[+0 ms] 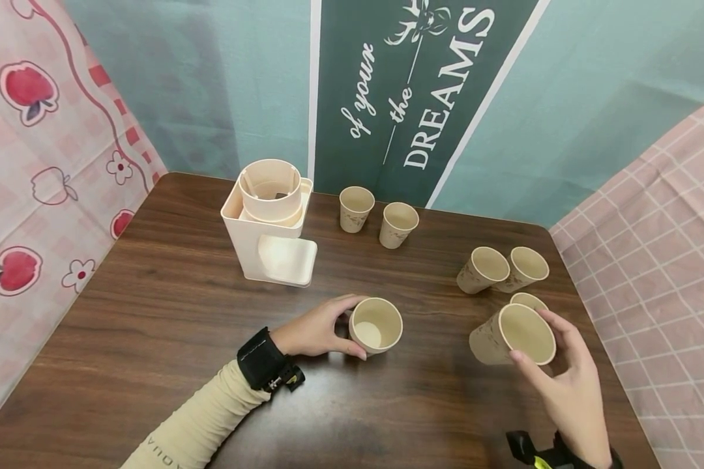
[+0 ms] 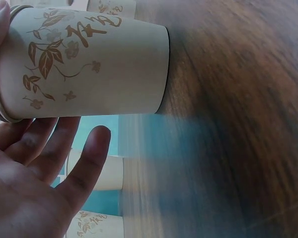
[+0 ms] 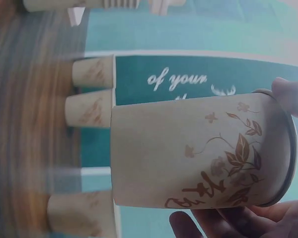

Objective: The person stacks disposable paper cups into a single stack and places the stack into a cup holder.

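My left hand (image 1: 322, 329) grips a beige paper cup (image 1: 377, 324) by its upper part, thumb on the near side and fingers behind. The cup stands upright on the table, and in the left wrist view its leaf-printed wall (image 2: 89, 64) ends in a rim that looks layered. At the right, my right hand (image 1: 572, 381) holds another paper cup (image 1: 488, 340) near the rim, between thumb and fingers. This cup is slightly tilted and raised above the table; its printed side (image 3: 188, 153) fills the right wrist view. Partly hidden behind it is a further cup (image 1: 528, 300).
A cream plastic holder (image 1: 240, 244) with a round top tube and a front ledge stands at the back left. Two paper cups (image 1: 354, 212) stand by the back cloth. Another pair of cups (image 1: 475, 277) sits toward the right edge of the brown table (image 1: 152, 286). Patterned cloths hang around it.
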Demonstrator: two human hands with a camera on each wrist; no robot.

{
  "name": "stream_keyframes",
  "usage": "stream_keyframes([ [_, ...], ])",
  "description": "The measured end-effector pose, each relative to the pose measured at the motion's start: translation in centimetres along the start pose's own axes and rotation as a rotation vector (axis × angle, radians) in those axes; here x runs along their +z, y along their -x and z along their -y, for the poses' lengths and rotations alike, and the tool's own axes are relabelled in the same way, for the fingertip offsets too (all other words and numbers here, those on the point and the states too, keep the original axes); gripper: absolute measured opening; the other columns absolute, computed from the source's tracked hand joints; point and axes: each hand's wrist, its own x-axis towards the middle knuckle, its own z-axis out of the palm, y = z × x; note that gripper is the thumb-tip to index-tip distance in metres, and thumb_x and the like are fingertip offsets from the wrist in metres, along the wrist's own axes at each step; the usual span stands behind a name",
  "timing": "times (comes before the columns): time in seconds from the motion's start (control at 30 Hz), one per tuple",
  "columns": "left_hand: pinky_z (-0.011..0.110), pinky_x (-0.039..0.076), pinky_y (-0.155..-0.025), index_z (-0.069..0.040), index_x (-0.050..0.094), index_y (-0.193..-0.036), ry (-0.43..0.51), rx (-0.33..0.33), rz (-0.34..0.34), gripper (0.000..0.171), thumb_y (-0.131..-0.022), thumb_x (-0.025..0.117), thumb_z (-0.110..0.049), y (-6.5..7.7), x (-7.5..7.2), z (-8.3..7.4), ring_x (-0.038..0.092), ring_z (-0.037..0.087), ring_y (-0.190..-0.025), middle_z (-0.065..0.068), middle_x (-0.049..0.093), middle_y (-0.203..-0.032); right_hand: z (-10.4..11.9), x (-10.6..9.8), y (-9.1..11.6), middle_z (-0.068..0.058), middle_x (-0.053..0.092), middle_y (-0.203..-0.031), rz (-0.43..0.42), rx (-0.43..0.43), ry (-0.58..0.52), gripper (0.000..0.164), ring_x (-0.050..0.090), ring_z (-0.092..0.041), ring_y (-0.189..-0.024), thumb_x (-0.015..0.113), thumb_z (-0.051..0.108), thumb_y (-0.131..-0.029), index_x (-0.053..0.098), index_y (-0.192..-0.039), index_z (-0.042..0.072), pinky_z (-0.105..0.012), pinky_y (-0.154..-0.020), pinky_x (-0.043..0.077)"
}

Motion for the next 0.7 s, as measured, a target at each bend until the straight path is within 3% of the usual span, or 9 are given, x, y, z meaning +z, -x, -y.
stream_keyframes([
  [0.17, 0.029, 0.045, -0.096, -0.014, 0.045, -0.139, 0.011, 0.01, -0.003, 0.083, -0.068, 0.082, -0.034, -0.1, 0.1, 1.0, 0.05, 0.011, -0.118, -0.003, 0.052, -0.132, 1.2, 0.8, -0.9, -0.007, 0.06, -0.121, 0.09, -0.129, -0.078, 0.073, 0.057, -0.011, -0.103, 0.064, -0.025, -0.07, 0.042, -0.137, -0.009, -0.011, -0.079, 0.049],
  [0.3, 0.028, 0.046, -0.096, -0.015, 0.046, -0.139, 0.008, 0.024, -0.006, 0.083, -0.068, 0.08, -0.04, -0.1, 0.0, 1.1, 0.05, 0.011, -0.118, -0.002, 0.052, -0.132, 2.1, 1.7, -1.3, -0.007, 0.06, -0.117, 0.138, -0.153, -0.101, 0.073, 0.056, -0.011, -0.099, 0.065, -0.024, -0.07, 0.042, -0.137, -0.009, -0.011, -0.076, 0.049],
  [0.5, 0.028, 0.046, -0.096, -0.013, 0.045, -0.14, -0.001, 0.012, -0.009, 0.085, -0.067, 0.083, -0.033, 0.0, 0.0, 1.0, 0.05, 0.013, -0.118, -0.001, 0.052, -0.134, 3.8, 3.3, -1.8, -0.008, 0.056, -0.123, 0.175, -0.127, -0.033, 0.077, 0.055, -0.014, -0.1, 0.069, -0.02, -0.068, 0.043, -0.139, -0.003, -0.015, -0.078, 0.048],
  [0.7, 0.031, 0.046, -0.096, -0.012, 0.045, -0.14, 0.01, 0.016, -0.009, 0.085, -0.066, 0.084, -0.028, 0.0, 0.1, 1.0, 0.05, 0.015, -0.119, 0.0, 0.052, -0.134, 4.6, 5.1, -2.1, -0.01, 0.056, -0.126, 0.233, -0.215, -0.138, 0.076, 0.055, -0.015, -0.105, 0.069, -0.021, -0.067, 0.042, -0.138, -0.007, -0.015, -0.083, 0.047],
])
